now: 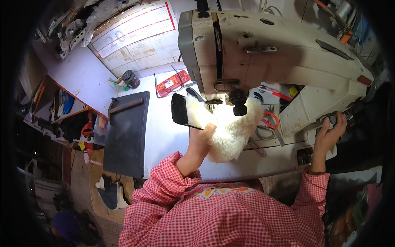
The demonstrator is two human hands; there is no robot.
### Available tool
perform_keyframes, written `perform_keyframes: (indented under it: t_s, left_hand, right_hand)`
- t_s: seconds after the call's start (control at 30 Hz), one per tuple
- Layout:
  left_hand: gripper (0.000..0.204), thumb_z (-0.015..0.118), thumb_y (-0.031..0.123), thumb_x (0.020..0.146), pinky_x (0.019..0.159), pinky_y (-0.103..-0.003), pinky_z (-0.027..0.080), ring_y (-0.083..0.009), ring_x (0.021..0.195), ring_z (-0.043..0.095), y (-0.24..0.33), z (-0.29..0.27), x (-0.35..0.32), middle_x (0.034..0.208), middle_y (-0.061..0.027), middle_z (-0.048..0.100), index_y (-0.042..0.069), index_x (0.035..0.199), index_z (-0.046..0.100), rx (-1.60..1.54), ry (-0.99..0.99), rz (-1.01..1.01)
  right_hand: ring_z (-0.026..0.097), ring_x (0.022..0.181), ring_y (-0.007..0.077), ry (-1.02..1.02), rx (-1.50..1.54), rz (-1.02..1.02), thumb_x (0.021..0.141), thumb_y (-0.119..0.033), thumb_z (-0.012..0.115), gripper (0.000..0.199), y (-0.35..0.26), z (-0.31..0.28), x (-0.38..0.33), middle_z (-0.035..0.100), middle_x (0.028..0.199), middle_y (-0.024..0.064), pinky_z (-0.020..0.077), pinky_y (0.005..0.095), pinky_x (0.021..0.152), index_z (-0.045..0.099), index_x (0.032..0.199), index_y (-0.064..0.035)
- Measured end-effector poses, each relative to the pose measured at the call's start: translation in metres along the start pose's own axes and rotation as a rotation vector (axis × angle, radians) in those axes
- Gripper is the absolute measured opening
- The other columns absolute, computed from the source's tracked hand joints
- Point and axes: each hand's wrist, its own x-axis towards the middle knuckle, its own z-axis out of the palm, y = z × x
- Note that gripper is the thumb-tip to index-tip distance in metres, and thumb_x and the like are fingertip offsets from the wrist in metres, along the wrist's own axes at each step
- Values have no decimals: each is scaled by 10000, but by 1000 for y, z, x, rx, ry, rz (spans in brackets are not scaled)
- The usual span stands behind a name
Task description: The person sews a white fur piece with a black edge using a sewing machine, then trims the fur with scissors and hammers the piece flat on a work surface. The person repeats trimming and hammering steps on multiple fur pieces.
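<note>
Two arms [314, 164] apart, left hand [200, 140] on fleece [230, 140], right hand [330, 133] beside machine [267, 61]

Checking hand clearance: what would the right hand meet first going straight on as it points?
The right hand would probably meet the machine first; depth is unclear, they may be touching.

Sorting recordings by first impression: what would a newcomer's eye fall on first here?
First comes the bulky, pale sewing machine at the upper right, then the brightly lit white fluffy piece below it, with the left hand touching its left side. The red-edged calendar stands out at upper left.
</note>
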Motion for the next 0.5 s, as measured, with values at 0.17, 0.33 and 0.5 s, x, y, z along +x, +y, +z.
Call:
perform_keyframes:
  t_s: [0.17, 0.33, 0.5]
  left_hand:
    - [206, 555, 79, 886, 763, -306, 476, -155, 843, 574, 2, 3, -4, 960, -70, 615, -44, 1048, 589, 35, 46, 23]
    - [149, 552, 76, 915, 760, -323, 481, -206, 813, 599, -3, 2, -15, 892, -96, 642, -44, 964, 626, 367, 12, 203]
    - [136, 535, 49, 932, 759, -353, 492, -267, 833, 627, -6, 2, -22, 930, -146, 660, -26, 989, 634, 421, 37, 239]
  right_hand:
    - [386, 1278, 389, 31, -5, -5, 947, -253, 578, 473, 1, 21, -34, 437, 1360, 216, 283, 498, 1072, 452, 1305, 30]
    - [376, 1287, 392, 34, 22, 43, 949, -231, 568, 461, 1, 23, -37, 434, 1359, 217, 289, 499, 1070, 446, 1305, 36]
    - [377, 1296, 392, 54, -2, 5, 947, -249, 563, 469, -5, 17, -26, 433, 1372, 213, 261, 500, 1099, 448, 1309, 26]
